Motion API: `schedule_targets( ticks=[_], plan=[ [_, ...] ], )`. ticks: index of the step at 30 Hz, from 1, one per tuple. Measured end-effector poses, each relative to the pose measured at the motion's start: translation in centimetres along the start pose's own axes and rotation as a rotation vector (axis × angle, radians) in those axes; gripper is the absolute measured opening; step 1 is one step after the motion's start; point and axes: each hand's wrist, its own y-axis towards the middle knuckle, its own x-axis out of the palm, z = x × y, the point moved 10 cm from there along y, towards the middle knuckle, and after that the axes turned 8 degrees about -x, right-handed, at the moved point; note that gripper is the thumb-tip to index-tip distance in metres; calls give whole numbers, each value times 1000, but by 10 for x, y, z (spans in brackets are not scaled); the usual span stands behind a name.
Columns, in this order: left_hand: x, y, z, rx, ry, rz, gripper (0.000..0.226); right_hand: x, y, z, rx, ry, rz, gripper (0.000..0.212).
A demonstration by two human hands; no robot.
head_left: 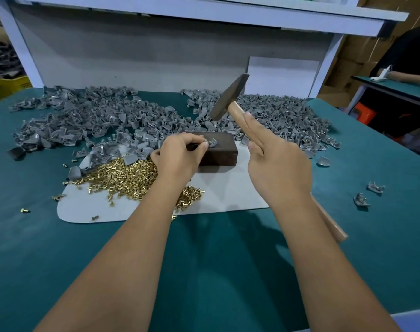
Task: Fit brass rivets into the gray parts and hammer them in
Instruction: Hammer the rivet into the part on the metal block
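Gray part (212,143) on dark block (218,152), rivet seated | left hand (178,159) pinches part | right hand (273,159) grips raised hammer (228,98), two fingers straight | risk: blow strikes the pinching fingertips beside the rivet

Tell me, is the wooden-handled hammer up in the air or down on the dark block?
Up. The wooden-handled hammer in the right hand hangs above the dark block; its steel head touches nothing.

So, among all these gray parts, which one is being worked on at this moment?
The gray part on top of the dark block, pinched by the left hand. All the others lie on the table; the hammer is raised over this one.
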Motion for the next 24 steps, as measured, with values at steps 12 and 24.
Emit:
schedule_targets(
  ticks=[12,24],
  plan=[
    [-1,-2,3,16,-5,3,16,3,-2,0,-7,-149,-80,56],
    [0,2,-1,-19,26,18,9,5,1,-7,-38,-276,-140,70]
  ],
)
